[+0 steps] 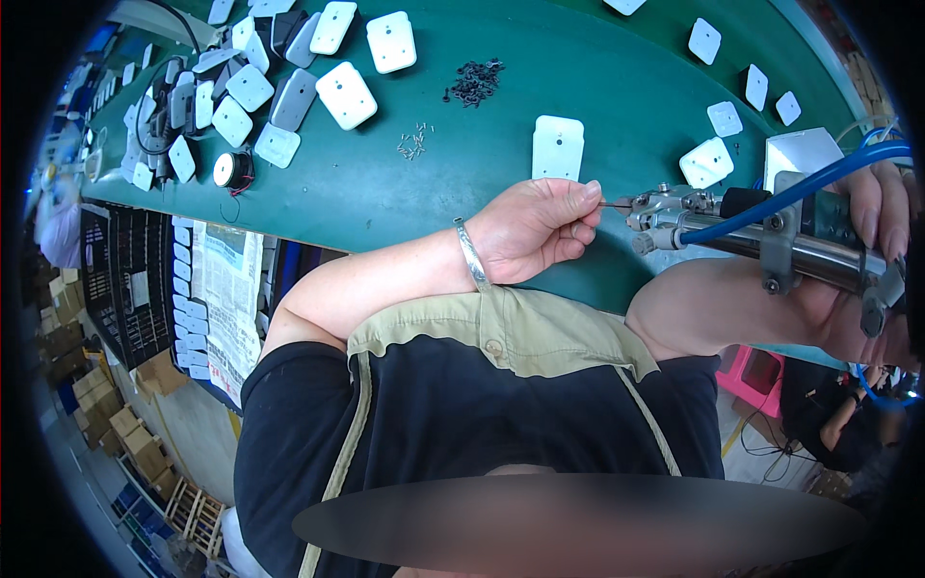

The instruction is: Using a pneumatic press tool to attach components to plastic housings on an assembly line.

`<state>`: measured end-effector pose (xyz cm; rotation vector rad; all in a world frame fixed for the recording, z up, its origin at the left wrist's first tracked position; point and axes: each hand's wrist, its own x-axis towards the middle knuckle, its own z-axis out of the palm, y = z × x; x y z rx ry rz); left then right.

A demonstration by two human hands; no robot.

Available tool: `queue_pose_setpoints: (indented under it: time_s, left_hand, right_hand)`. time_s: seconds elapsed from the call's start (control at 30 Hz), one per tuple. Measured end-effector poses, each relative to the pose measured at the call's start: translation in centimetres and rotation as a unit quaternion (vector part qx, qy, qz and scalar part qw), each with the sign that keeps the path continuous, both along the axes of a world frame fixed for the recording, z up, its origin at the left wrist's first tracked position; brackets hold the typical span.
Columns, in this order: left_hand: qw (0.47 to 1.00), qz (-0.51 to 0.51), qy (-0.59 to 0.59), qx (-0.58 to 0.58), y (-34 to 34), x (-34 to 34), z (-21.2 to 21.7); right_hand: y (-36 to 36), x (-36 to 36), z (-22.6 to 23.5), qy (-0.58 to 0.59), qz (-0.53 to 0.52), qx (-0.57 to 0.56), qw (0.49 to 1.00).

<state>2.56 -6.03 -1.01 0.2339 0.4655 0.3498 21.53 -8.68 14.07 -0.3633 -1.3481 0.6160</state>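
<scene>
Head view looks down on a person seated at a green tabletop (385,193), forearms drawn in close to the chest. The left hand (540,231) is curled, its fingers (585,207) pinched on something very small at the thin bit of a pneumatic screwdriver (732,226); it looks like a screw being set on the tip, though the piece itself is too small to make out. The right hand (882,207) is wrapped around the rear of the tool's metal body, fingers closed on it, with a blue air hose (819,178) arching off toward the right edge.

Just beyond the left hand a white plastic plate (558,146) lies flat on the tabletop, apart from both hands. Farther off sit a little heap of silvery screws (413,143), a pile of dark washers or fasteners (475,82), and many more white and grey plates (260,87) heaped toward the far left.

My guess is that the step in hand is loading the bit. Next would call for keeping the screw straight on the tip while the tool swings down to a hole in the nearby plate.
</scene>
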Motion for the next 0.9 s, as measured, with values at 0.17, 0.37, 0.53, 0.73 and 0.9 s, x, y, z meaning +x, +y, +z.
queue_pose_setpoints:
  time_s: [0.17, 0.37, 0.53, 0.73, 0.9]
  left_hand:
    - [1.0, 0.014, 0.018, 0.003, -0.2, 0.0, 0.0]
    - [0.999, -0.028, -0.029, 0.024, -0.4, -0.3, -0.6]
    - [0.999, -0.023, -0.027, 0.024, -0.6, -0.5, -0.4]
    - [0.997, -0.027, -0.031, 0.069, -0.5, -0.1, -0.3]
    - [0.981, -0.019, 0.034, 0.188, -0.3, -0.5, 0.7]
  right_hand:
    - [-0.2, 0.5, 1.0, -0.022, 0.068, -0.025, 0.997]
    - [-0.2, 1.3, 2.8, -0.055, 0.191, -0.067, 0.978]
    - [0.2, 1.7, 2.8, -0.052, 0.227, -0.069, 0.97]
    - [1.1, 2.9, 2.0, -0.064, 0.307, -0.03, 0.949]
    - [0.4, 1.4, 0.8, 0.075, 0.261, 0.019, 0.962]
